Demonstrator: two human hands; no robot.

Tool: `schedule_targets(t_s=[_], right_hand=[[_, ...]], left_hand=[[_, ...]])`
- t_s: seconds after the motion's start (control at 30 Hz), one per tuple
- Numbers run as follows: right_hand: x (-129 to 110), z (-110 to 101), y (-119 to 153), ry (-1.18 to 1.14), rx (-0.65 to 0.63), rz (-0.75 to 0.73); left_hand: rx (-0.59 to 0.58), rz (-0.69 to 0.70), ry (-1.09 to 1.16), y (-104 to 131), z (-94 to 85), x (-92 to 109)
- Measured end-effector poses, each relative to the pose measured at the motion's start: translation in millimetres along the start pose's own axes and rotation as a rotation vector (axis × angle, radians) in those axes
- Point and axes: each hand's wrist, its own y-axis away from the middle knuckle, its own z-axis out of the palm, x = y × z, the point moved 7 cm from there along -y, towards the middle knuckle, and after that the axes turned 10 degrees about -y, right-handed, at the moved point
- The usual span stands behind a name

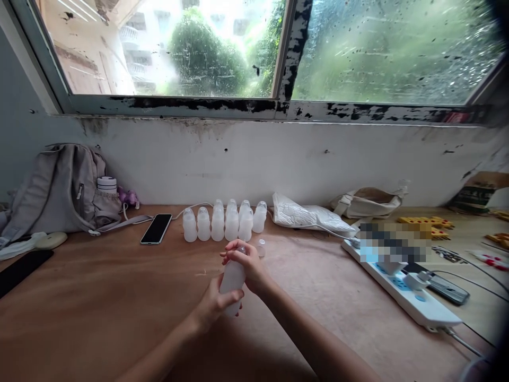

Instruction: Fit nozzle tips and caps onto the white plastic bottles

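My left hand (217, 305) is wrapped around the body of a frosted white plastic bottle (233, 278), which tilts to the right at its top. The fingers of my right hand (250, 262) close around the upper end of the same bottle, where a clear top partly shows between them. A small clear cap (261, 248) stands on the table just beyond my right hand. Behind my hands, several matching waisted bottles (218, 220) with clear domed tops stand upright in a cluster.
On the wooden table (119, 302) lie a phone (156, 229) and a dark flat object (24, 271) at left. A grey backpack (67, 185) leans by the wall. To the right are a white padded pouch (306, 215), a beige bag (369, 201) and a power strip (417, 297) with cables.
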Motion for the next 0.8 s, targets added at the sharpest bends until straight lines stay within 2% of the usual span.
schedule_targets(t_s=[0.1, 0.2, 0.27, 0.33, 0.37, 0.47, 0.53, 0.67, 0.8], right_hand=[[-3.1, -2.0, -3.7, 0.159, 0.014, -0.063], [-13.6, -18.6, -16.9, 0.331, 0.031, -0.126], [-28.7, -41.0, -27.2, 0.431, 0.077, -0.207], [-46.6, -69.3, -33.6, 0.696, 0.193, -0.292], [-52.0, -81.9, -35.8, 0.86, 0.232, -0.293], [-54.8, -112.7, -38.1, 0.951, 0.258, -0.238], [-49.4, -124.0, -37.8, 0.952, 0.248, -0.188], [-41.0, -127.4, -38.4, 0.933, 0.22, -0.118], [-41.5, -109.0, -37.5, 0.793, 0.114, -0.052]], left_hand=[[0.201, 0.136, -0.355, -3.5, -17.0, 5.5], [0.37, 0.229, -0.667, -3.9, -32.6, 11.9], [0.395, 0.263, -0.746, -4.1, -38.1, 14.5], [0.392, 0.299, -0.792, -3.6, -40.7, 17.2], [0.387, 0.319, -0.825, -3.3, -41.1, 18.3], [0.375, 0.416, -0.974, -1.8, -38.8, 20.7], [0.376, 0.474, -1.082, -1.7, -37.1, 19.2], [0.451, 0.446, -1.191, -5.1, -44.3, 10.9], [0.536, 0.408, -1.202, -6.4, -53.3, 9.5]])
